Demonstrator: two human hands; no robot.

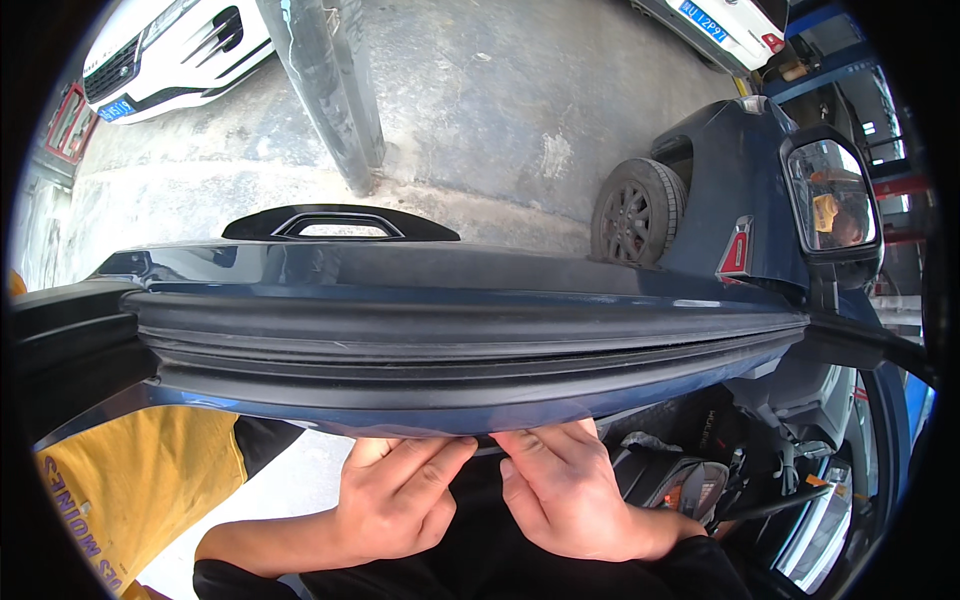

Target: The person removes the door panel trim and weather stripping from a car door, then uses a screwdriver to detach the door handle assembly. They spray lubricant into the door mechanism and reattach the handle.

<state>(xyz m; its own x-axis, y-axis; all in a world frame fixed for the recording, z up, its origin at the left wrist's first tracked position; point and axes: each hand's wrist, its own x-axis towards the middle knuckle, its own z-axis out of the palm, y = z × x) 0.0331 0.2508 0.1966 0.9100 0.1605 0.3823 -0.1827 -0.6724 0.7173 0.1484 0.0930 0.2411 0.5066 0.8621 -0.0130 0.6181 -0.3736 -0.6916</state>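
A dark blue car door (420,405) stands upright in front of me, seen from above along its top edge. Black rubber seals (450,335) run along its window slot. Just under the door's near edge are both my hands, close together with knuckles bent. My left hand (395,500) is closed, its fingertips at the door's inner side by a small dark piece. Beside it my right hand (560,490) is closed too, thumb against the forefinger. The door edge hides part of the fingers, and what they pinch does not show.
A person in a yellow shirt (150,480) is at the left. Beyond the door are a grey pillar (335,100), a white car (180,50) and the blue car's front wheel (635,210). A side mirror (830,195) juts out at right, above a dark bag (685,475).
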